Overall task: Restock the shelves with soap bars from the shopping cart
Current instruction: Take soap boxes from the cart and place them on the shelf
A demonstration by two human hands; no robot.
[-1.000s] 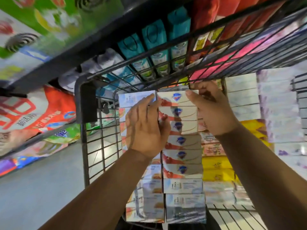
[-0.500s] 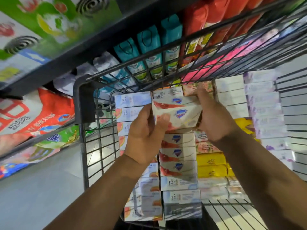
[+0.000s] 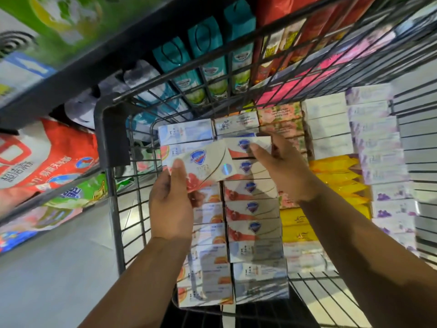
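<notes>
Over middle stack in shopping cart point(image 3: 111, 138), gripping tilted soap box point(image 3: 208, 164) in left hand point(image 3: 172, 204), thumb on its face; pinching second soap box point(image 3: 238, 144) at stack's top with right hand point(image 3: 283, 171). Beyond cart wire, teal pouches point(image 3: 208, 58) on shelf point(image 3: 71, 74).

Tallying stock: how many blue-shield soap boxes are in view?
6: one white blue-shield soap box gripped in the left hand, one held by the right hand, four stacked in the black wire cart's middle column. More may be hidden.

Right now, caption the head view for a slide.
Left grip holds a soap box over the cart; right grip pinches a second box.
</notes>
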